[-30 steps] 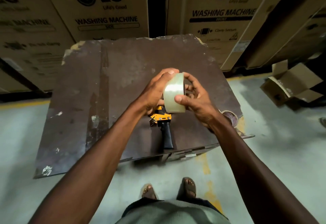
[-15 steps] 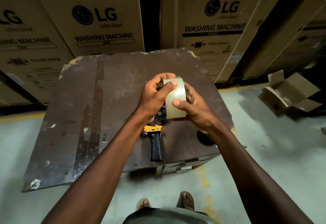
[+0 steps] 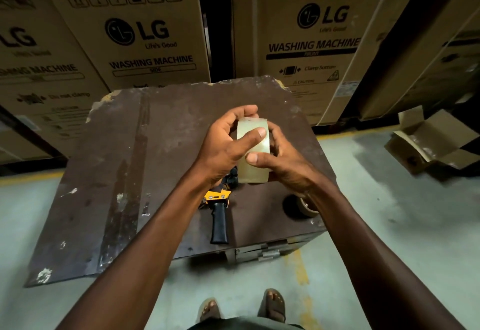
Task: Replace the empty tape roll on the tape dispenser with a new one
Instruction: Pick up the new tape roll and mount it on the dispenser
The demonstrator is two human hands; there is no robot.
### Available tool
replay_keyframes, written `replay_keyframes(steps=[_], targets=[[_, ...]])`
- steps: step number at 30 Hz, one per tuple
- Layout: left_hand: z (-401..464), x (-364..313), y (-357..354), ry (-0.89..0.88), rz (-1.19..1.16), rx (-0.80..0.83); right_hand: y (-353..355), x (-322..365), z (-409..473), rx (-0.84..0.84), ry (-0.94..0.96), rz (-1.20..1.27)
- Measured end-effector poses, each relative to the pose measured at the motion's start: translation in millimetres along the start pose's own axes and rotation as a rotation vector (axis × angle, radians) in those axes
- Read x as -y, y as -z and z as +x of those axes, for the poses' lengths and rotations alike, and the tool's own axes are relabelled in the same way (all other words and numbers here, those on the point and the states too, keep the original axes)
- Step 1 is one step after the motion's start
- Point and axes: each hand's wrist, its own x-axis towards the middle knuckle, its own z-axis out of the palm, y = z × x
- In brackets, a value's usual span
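New tape roll [image 3: 253,150]: clear, full, held on edge above the middle of the table, its broad outer band facing the camera.
Left hand [image 3: 223,145]: wrapped around the left side of the new tape roll; thumb laid across the front of the band, fingers curled over the top edge. Grip closed on the roll.
Right hand [image 3: 283,158]: closed on the right side of the same roll; thumb pressed on the lower front of the band, fingers behind and largely hidden.
Tape dispenser [image 3: 218,207]: lies flat on the table directly below the hands, near the front edge. Black handle points toward the person; yellow body sits at the far end of the handle. Its head is partly covered by the left wrist and the roll, so the state of the spindle cannot be told.
Empty tape roll [image 3: 302,206]: brown cardboard ring lying on the table to the right of the dispenser, apart from it, partly hidden under the right forearm.
Table [image 3: 130,160]: dark brown worn top with chipped corners and pale paint marks.
Cardboard boxes [image 3: 145,33]: large washing-machine cartons standing behind the table.
Open carton [image 3: 436,142]: small, on the floor at the right, flaps open.
Floor [image 3: 389,199]: pale grey with yellow line markings.
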Motion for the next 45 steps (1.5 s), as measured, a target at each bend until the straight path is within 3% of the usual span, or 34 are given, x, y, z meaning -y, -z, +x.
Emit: replay_keyframes(steps=[8, 25, 32, 39, 45], targets=[[1, -10, 3, 0.166, 0.008, 0.08, 6, 3, -12, 0.005, 0.084, -0.119], [-13, -22, -3, -0.028, 0.235, 0.133, 9, 4, -28, 0.046, 0.12, -0.281], [-15, -19, -14, -0.067, 0.189, 0.09, 16, 9, -34, 0.038, 0.123, -0.243], [-14, -17, -29, -0.076, 0.178, 0.029, 32, 6, -44, 0.022, 0.165, -0.298], [-13, -17, -47, 0.031, 0.224, 0.116, 53, 8, -50, 0.063, 0.186, -0.219]])
